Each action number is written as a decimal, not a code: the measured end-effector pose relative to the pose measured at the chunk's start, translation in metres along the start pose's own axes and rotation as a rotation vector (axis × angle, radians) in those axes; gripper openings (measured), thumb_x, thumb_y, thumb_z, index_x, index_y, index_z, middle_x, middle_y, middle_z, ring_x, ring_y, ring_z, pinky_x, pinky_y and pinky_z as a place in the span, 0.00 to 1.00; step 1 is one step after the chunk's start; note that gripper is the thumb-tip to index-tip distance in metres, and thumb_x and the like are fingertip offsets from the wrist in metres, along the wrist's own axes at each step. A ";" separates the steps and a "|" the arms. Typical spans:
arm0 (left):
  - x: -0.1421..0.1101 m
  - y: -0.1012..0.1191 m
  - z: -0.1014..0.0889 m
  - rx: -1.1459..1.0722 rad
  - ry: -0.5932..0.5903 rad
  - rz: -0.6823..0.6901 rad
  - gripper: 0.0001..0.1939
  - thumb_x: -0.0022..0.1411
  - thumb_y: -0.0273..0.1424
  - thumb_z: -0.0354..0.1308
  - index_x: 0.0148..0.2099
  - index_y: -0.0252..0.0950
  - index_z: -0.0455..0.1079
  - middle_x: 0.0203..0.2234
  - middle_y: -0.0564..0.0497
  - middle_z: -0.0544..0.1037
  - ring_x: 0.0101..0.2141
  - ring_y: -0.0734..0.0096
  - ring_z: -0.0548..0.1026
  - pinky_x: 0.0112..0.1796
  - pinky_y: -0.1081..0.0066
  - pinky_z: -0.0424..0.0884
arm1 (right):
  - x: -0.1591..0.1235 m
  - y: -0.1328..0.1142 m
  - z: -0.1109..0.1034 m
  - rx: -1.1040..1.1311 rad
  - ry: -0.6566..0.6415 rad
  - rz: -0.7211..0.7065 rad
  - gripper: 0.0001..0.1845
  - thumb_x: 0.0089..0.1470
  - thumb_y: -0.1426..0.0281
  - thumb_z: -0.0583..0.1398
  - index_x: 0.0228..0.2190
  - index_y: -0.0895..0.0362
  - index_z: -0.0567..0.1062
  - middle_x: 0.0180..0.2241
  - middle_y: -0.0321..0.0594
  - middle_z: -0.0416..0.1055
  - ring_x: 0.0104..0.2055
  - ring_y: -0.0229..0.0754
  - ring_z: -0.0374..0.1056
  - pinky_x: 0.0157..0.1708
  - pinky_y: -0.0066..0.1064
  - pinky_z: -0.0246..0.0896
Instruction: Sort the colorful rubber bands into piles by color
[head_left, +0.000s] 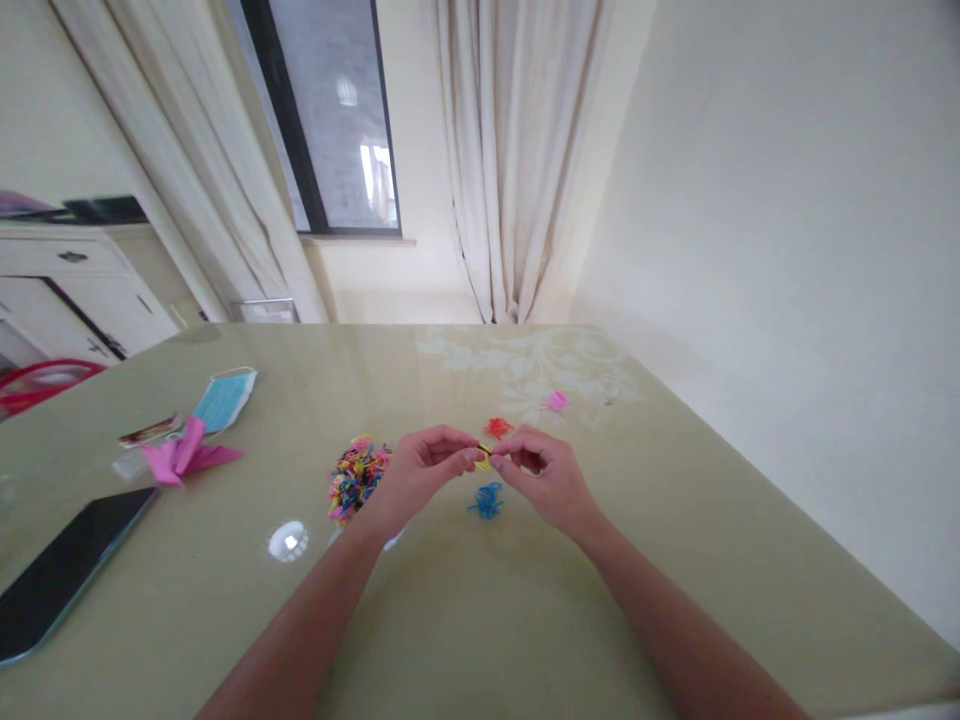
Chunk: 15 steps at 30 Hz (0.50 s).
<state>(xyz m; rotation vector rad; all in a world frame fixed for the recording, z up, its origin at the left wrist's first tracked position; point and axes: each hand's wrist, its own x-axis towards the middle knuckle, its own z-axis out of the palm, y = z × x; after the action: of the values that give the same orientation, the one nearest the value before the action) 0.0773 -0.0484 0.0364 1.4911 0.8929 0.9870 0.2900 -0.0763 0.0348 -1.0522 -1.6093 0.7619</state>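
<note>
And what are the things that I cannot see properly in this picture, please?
All in the head view:
- Dark piece between the left hand and right hand: too small, its ends covered by fingertips.
- Yellow bits: partly hidden by the hands.
- Multicoloured pile: right side hidden behind the left hand.
- Phone and red object: cut off by the left edge.

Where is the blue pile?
In the head view, the blue pile lies on the table just right of centre, below the red pile and left of the right hand.
</note>
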 end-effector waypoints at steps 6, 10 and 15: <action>0.005 -0.010 -0.037 1.002 0.316 -0.035 0.14 0.67 0.38 0.58 0.46 0.37 0.81 0.44 0.40 0.84 0.47 0.49 0.79 0.52 0.53 0.72 | 0.008 -0.004 -0.032 0.282 -0.164 0.145 0.17 0.49 0.53 0.73 0.26 0.54 0.84 0.24 0.37 0.72 0.27 0.39 0.63 0.29 0.32 0.59; 0.005 -0.028 -0.059 1.291 0.207 -0.185 0.15 0.66 0.39 0.58 0.46 0.39 0.83 0.44 0.39 0.83 0.49 0.44 0.78 0.49 0.52 0.72 | 0.008 0.000 -0.039 0.351 -0.174 0.134 0.17 0.51 0.53 0.73 0.25 0.53 0.84 0.24 0.35 0.71 0.27 0.37 0.61 0.31 0.32 0.58; 0.007 -0.035 -0.064 1.278 0.157 -0.196 0.12 0.65 0.34 0.57 0.40 0.43 0.83 0.41 0.43 0.84 0.46 0.50 0.80 0.47 0.58 0.73 | 0.011 0.005 -0.053 0.257 -0.217 0.189 0.16 0.52 0.54 0.72 0.28 0.54 0.84 0.27 0.37 0.75 0.30 0.39 0.65 0.33 0.32 0.59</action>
<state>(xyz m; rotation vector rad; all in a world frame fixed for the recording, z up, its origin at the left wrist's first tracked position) 0.0198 -0.0136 0.0071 2.2780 1.9366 0.3115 0.3410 -0.0653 0.0496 -0.9681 -1.5536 1.2121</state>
